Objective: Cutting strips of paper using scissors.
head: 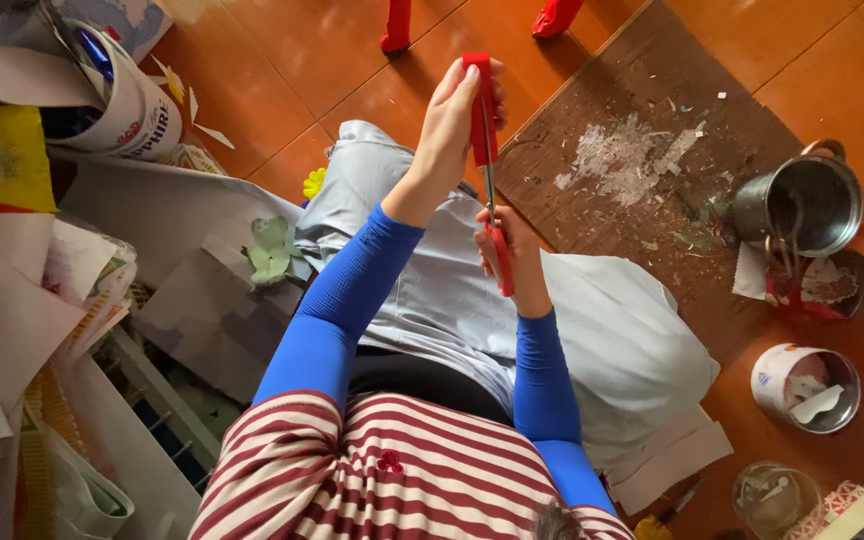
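Note:
My left hand (449,125) is raised over my lap and pinches a narrow red strip (479,105) that stands upright. Just below it my right hand (514,262) grips red-handled scissors (493,215). Their thin metal blades point up and meet the lower end of the strip. Both arms wear blue sleeves, above a red-and-white striped top. Under the hands lies pale grey cloth (592,330) across my legs.
A dark board (642,110) littered with paper scraps lies on the orange floor. To the right are a steel pot (802,205), a red-handled pan (822,285), a tin can (804,385) and a glass jar (772,495). Paper piles, a green leaf cutout (272,250) and a white tub (137,105) fill the left.

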